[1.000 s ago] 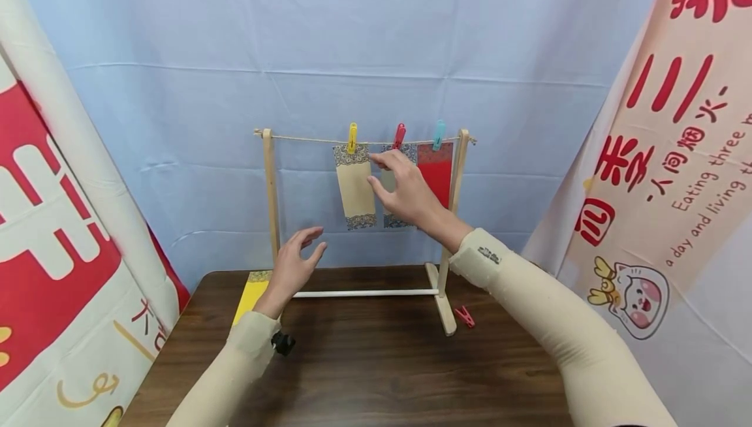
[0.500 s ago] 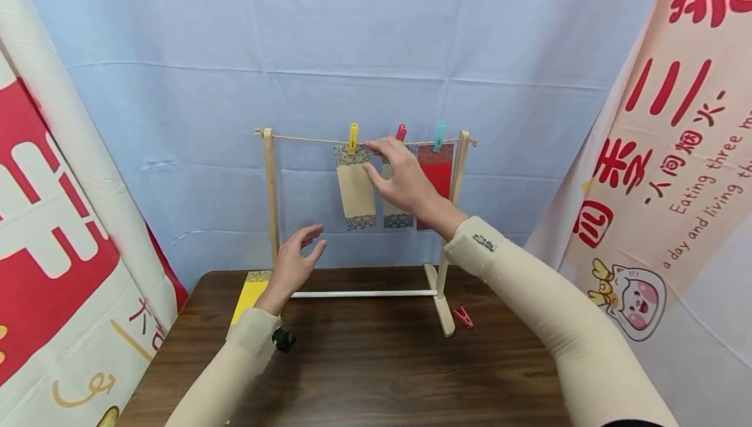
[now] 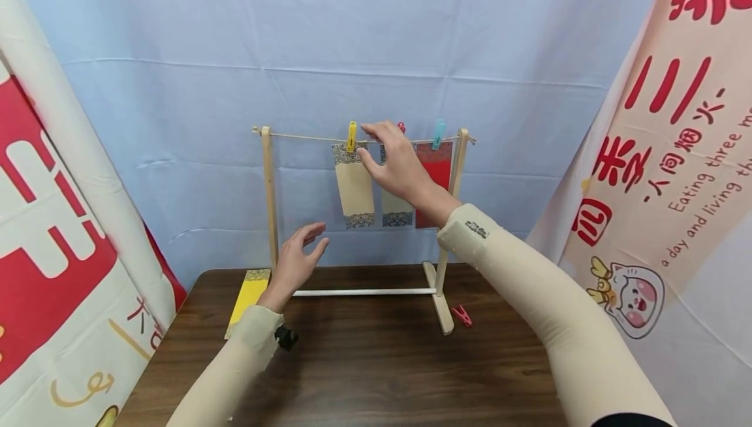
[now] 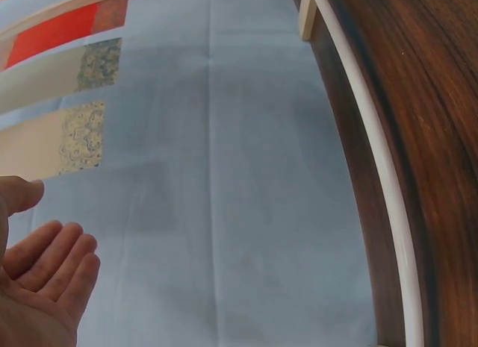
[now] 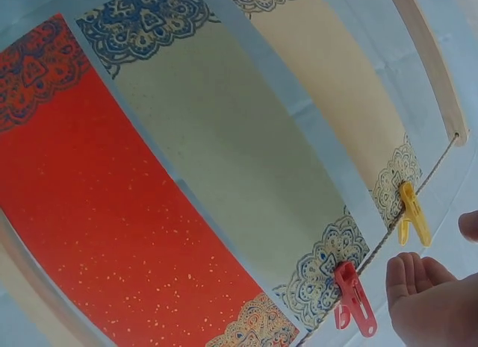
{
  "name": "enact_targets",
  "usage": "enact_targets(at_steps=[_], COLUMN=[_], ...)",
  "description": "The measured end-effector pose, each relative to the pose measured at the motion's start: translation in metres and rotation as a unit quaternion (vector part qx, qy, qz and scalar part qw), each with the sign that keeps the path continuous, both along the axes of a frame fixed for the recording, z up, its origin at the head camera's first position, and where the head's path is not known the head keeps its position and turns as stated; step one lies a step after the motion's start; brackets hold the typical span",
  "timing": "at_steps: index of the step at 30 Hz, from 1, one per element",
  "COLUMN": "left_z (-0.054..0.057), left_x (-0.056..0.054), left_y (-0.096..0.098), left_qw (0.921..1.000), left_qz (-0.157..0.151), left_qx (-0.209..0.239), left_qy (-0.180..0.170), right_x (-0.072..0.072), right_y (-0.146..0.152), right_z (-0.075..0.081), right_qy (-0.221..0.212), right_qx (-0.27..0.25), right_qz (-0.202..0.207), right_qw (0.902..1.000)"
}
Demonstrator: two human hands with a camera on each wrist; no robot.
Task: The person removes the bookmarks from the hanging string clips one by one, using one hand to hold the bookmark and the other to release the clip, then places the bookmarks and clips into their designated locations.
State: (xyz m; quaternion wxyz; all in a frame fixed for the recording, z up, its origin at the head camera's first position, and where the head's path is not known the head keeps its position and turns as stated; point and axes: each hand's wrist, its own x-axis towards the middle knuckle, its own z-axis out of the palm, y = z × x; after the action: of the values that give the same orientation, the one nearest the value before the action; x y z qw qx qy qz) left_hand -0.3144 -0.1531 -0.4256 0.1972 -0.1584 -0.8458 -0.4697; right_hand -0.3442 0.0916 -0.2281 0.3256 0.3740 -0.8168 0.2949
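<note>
My right hand (image 3: 396,162) is raised beside the yellow clothespin (image 3: 352,136), thumb and fingers apart with nothing between them. That clothespin fixes a beige paper strip (image 3: 354,189) with patterned ends to a thin rope (image 3: 305,137). In the right wrist view, a red clothespin (image 5: 357,301) holds a grey-green strip (image 5: 224,145), and a red strip (image 5: 134,190) hangs alongside. A light-blue clothespin (image 3: 438,134) grips the red strip's top in the head view. My left hand (image 3: 294,264) hovers lower left, fingers loosely bent, holding nothing.
The rope spans two wooden posts (image 3: 270,198) joined low down by a white rod (image 3: 364,292). A yellow patterned strip (image 3: 249,293) lies on the dark wooden table (image 3: 364,362) at left. A pink clothespin (image 3: 462,315) lies near the stand's right foot (image 3: 440,309).
My right hand has moved up and left, from beside the beige strip to next to the yellow clothespin, now covering most of the red clothespin. The left hand stays nearly still.
</note>
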Motion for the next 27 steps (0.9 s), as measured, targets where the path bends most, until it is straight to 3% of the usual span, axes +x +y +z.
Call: enact_targets(at_steps=[17, 27], left_z=[0.000, 0.003], left_x=[-0.008, -0.010], left_y=[0.003, 0.007], left_qw=[0.9999, 0.9999], left_qz=[-0.008, -0.016], left_qx=[-0.002, -0.002], left_qy=[0.007, -0.005], right_x=[-0.009, -0.011], right_y=[-0.010, -0.014], right_z=[0.020, 0.030], right_qy=[-0.041, -0.107], right_qx=[-0.009, -0.002], right_qz=[0.011, -0.004], right_qw=[0.9990, 0.9943])
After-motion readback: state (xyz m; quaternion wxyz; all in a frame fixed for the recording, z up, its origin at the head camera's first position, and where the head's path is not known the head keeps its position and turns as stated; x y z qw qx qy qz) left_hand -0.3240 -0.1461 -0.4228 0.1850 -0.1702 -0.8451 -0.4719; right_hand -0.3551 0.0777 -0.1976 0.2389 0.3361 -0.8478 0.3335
